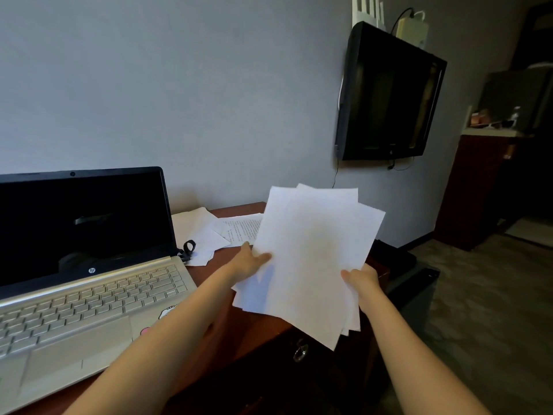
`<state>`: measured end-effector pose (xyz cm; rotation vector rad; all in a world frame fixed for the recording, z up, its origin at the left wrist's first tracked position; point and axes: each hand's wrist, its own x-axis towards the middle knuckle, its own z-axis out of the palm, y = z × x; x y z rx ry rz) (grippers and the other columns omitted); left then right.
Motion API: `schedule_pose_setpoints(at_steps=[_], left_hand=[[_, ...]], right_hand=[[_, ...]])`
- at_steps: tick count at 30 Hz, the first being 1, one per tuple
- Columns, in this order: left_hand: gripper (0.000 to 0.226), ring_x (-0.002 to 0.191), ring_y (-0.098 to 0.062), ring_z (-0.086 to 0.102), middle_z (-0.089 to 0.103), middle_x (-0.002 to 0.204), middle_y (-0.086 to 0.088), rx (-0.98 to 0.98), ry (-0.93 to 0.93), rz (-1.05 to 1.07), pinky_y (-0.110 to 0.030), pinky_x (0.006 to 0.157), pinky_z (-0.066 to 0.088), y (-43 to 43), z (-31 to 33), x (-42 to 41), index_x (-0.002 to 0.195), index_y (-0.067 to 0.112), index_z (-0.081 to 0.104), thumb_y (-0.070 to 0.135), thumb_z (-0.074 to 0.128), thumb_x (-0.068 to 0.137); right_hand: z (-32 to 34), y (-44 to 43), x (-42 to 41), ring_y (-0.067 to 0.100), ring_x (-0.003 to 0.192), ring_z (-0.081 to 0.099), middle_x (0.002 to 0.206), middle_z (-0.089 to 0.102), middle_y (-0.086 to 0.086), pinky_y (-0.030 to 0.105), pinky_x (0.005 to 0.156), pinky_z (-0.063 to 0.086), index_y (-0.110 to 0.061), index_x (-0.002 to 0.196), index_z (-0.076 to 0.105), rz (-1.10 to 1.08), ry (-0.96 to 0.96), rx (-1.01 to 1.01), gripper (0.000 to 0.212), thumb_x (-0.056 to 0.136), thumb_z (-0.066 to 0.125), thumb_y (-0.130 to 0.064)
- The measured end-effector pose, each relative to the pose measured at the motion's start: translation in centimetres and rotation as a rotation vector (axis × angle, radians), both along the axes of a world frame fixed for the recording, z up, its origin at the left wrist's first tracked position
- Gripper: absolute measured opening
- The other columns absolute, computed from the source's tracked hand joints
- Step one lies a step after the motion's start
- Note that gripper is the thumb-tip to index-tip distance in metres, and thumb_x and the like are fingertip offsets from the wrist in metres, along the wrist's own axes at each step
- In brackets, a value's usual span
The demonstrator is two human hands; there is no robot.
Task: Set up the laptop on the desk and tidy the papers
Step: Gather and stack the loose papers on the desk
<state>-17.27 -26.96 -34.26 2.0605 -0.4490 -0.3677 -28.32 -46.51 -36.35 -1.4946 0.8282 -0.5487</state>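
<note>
I see the left hand (pixel 250 260) with its grip closed on the left edge of a stack of white papers (pixel 311 259), thumb on top. The right hand (pixel 362 280) pinches the stack's lower right edge the same way. Both grips hold the sheets up off the bench (pixel 257 327), tilted. The sheets are fanned out, not lined up. The stack hangs over the bench's right end, and part of it is past the edge. To the right there is open floor (pixel 478 295).

Behind the stack, loose papers (pixel 206 235) lie on the bench by the wall. One printed sheet (pixel 242 229) has lines too small for me to read.

The laptop (pixel 89 280) sits open at the left of the bench, with its screen dark. I can read "hp" under the screen. A pink and white sticker (pixel 166 313) is beside its touchpad. A black TV (pixel 389 97) hangs on the wall.
</note>
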Motion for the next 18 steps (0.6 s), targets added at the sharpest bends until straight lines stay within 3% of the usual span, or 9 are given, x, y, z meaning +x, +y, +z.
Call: schedule_pose_setpoints(at_steps=[3, 5, 8, 11, 13, 18], left_hand=[[0.059, 0.111, -0.028, 0.055, 0.056, 0.124, -0.006, -0.151, -0.061, 0.021, -0.034, 0.089, 0.046, 0.1, 1.6, 0.8, 0.136, 0.005, 0.040, 0.037, 0.059, 0.089], [0.039, 0.098, -0.025, 0.057, 0.059, 0.111, -0.006, -0.265, -0.150, 0.048, -0.032, 0.079, 0.047, 0.0, 3.6, 1.0, 0.126, 0.004, 0.050, 0.023, 0.054, 0.092], [0.030, 0.097, -0.026, 0.058, 0.061, 0.116, -0.011, -0.339, -0.223, 0.098, -0.032, 0.084, 0.046, -0.1, 6.6, 1.0, 0.123, 0.006, 0.053, 0.005, 0.044, 0.095], [0.030, 0.093, -0.021, 0.054, 0.058, 0.112, -0.008, -0.412, -0.267, 0.109, -0.028, 0.080, 0.042, 0.1, 8.3, 0.8, 0.124, 0.004, 0.052, 0.005, 0.044, 0.095], [0.032, 0.096, -0.019, 0.055, 0.057, 0.112, -0.003, -0.482, -0.252, 0.105, -0.028, 0.081, 0.042, 0.4, 8.5, 0.9, 0.127, 0.007, 0.049, 0.009, 0.047, 0.095], [0.040, 0.109, -0.020, 0.057, 0.056, 0.127, -0.003, -0.557, -0.234, 0.102, -0.030, 0.088, 0.045, 1.4, 7.7, 1.4, 0.131, 0.010, 0.045, 0.018, 0.055, 0.094]], right_hand=[[1.7, 0.5, 0.0, 0.034, 0.117, 0.053, 0.127, 0.056, 0.019, 0.036, 0.093, 0.043, 0.006, 0.124, 0.052, 0.016, -0.089, -0.059, 0.035, 0.090, 0.047, 0.009], [3.3, 0.9, 0.5, 0.030, 0.115, 0.053, 0.127, 0.056, 0.015, 0.034, 0.091, 0.042, 0.004, 0.126, 0.052, 0.026, -0.161, -0.111, 0.036, 0.090, 0.047, 0.007], [5.8, 1.4, 1.5, 0.025, 0.119, 0.048, 0.131, 0.051, 0.009, 0.032, 0.098, 0.037, 0.003, 0.133, 0.044, 0.017, -0.275, -0.186, 0.040, 0.093, 0.046, 0.003], [7.6, 1.8, 2.6, 0.029, 0.126, 0.044, 0.136, 0.047, 0.012, 0.030, 0.101, 0.035, 0.002, 0.137, 0.040, -0.011, -0.365, -0.214, 0.042, 0.095, 0.045, -0.003], [8.2, 2.1, 3.1, 0.022, 0.121, 0.046, 0.127, 0.049, 0.008, 0.028, 0.097, 0.035, 0.000, 0.136, 0.038, -0.002, -0.419, -0.210, 0.042, 0.096, 0.047, -0.007], [7.4, 2.5, 4.0, 0.023, 0.093, 0.052, 0.109, 0.055, 0.014, 0.038, 0.085, 0.046, -0.012, 0.104, 0.041, 0.039, -0.457, -0.136, 0.018, 0.094, 0.052, -0.022]])
